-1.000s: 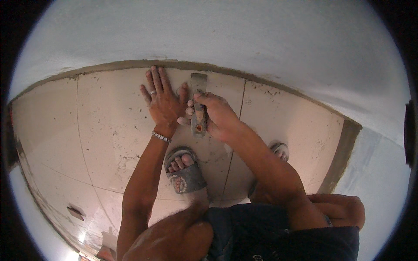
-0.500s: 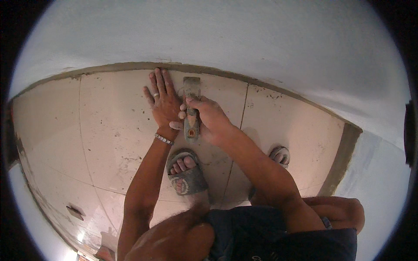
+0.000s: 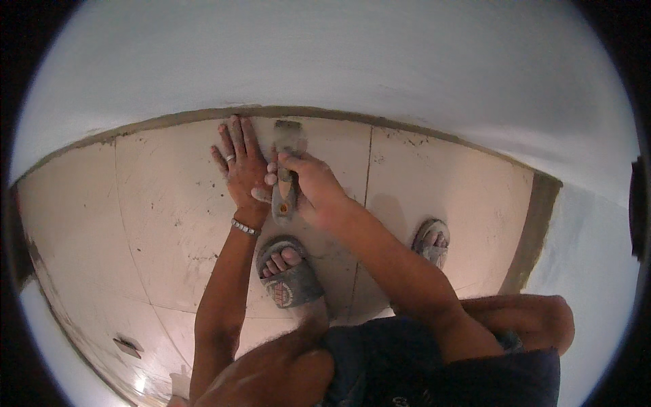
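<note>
My right hand is wrapped round the handle of a putty knife, its wide metal blade pointing away toward the wall. Grey dried material coats the tool. My left hand lies flat on the pale floor tiles just left of the knife, fingers spread. Its fingertips reach the grey-brown mortar strip along the foot of the wall. A ring and a bead bracelet are on that hand and wrist. Whether the blade touches the tile is hard to make out.
The pale wall curves across the far side. A wider mortar band runs along the right edge. My sandalled feet, one in a dusty sandal, stand close behind my hands. A small flat dark piece lies at lower left among crumbs.
Both hands and the putty knife appear slightly further left in view, as the whole view has shifted a little. The grip and the flat left hand look the same.
</note>
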{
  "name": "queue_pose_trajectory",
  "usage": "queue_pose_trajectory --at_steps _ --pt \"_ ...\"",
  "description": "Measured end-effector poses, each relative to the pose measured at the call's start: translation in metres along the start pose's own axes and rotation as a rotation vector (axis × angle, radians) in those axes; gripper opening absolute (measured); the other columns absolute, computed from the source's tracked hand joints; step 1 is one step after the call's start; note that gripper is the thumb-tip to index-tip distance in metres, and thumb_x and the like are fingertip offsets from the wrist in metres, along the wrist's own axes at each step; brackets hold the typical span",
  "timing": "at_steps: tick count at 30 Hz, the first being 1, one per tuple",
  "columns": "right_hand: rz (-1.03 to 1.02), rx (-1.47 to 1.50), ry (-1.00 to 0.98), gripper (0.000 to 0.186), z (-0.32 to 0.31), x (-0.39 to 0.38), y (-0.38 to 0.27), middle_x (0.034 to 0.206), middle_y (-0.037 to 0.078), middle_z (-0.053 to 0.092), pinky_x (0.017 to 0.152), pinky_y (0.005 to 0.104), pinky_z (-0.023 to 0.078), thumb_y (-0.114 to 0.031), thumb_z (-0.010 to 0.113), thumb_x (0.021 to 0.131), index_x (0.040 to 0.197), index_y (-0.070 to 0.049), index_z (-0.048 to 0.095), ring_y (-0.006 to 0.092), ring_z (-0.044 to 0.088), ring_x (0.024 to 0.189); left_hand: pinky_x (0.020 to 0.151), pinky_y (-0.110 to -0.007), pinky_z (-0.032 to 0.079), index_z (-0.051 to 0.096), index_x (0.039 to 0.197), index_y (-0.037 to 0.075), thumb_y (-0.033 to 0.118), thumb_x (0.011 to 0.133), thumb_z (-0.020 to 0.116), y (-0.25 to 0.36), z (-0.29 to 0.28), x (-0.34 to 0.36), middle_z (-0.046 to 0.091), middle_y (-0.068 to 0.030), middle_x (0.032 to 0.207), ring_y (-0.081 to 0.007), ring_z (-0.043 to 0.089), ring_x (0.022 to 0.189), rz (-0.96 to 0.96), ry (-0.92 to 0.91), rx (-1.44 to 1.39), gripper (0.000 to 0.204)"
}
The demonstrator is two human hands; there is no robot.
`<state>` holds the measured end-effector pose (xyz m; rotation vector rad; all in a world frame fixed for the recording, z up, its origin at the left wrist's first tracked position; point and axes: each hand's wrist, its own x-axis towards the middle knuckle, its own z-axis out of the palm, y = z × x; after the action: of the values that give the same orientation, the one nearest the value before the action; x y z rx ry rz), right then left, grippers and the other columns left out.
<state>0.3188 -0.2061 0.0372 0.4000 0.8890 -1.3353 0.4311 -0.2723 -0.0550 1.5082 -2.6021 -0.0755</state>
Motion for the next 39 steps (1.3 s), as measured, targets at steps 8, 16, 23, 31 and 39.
queue_pose_trajectory --at_steps 8,16,23,31,39 --pt "-0.079 0.019 0.010 0.016 -0.032 -0.015 -0.020 0.096 0.009 0.061 0.084 0.0455 0.063 -0.016 0.050 0.105 0.110 -0.002 0.056 0.0197 0.059 0.081 0.122 -0.063 0.010 0.033 0.156 0.009 0.037 0.099 0.050 0.018 -0.017 -0.013 0.030 -0.0088 0.165 -0.0316 0.018 0.155 0.181 -0.042 -0.099 0.067" --pt "-0.059 0.057 0.077 0.019 -0.046 -0.031 -0.041 0.090 0.009 0.064 0.080 0.0384 0.061 -0.017 0.052 0.104 0.109 -0.001 0.059 0.0204 0.062 0.078 0.122 -0.062 0.011 0.038 0.153 0.007 0.026 0.094 0.054 0.038 -0.017 -0.011 0.035 -0.0093 0.162 -0.0321 0.023 0.153 0.320 -0.061 -0.213 0.065" --pt "-0.124 -0.320 0.379 0.022 -0.106 -0.069 -0.087 0.092 0.010 0.066 0.069 0.0399 0.055 -0.023 0.057 0.099 0.106 -0.003 0.063 0.0216 0.061 0.076 0.123 -0.061 0.009 0.042 0.149 0.001 0.029 0.095 0.055 0.079 -0.009 -0.010 0.032 -0.0167 0.162 -0.0342 0.023 0.153 0.449 -0.122 -0.271 0.063" --pt "-0.305 -0.844 0.590 0.028 -0.179 -0.127 -0.142 0.091 0.008 0.064 0.066 0.0327 0.052 -0.024 0.060 0.094 0.110 -0.001 0.063 0.0180 0.062 0.074 0.122 -0.059 0.019 0.053 0.143 0.004 0.030 0.093 0.059 0.163 -0.005 -0.017 0.039 -0.0171 0.157 -0.0353 0.027 0.151 0.727 -0.109 -0.387 0.057" --pt "-0.345 -1.207 0.554 0.033 -0.241 -0.127 -0.163 0.088 0.007 0.067 0.070 0.0312 0.052 -0.026 0.065 0.095 0.114 0.001 0.063 0.0160 0.065 0.076 0.123 -0.046 0.026 0.057 0.139 0.011 0.027 0.097 0.056 0.133 0.002 0.036 0.046 -0.0067 0.154 -0.0225 0.035 0.147 1.105 -0.142 -0.379 0.045"
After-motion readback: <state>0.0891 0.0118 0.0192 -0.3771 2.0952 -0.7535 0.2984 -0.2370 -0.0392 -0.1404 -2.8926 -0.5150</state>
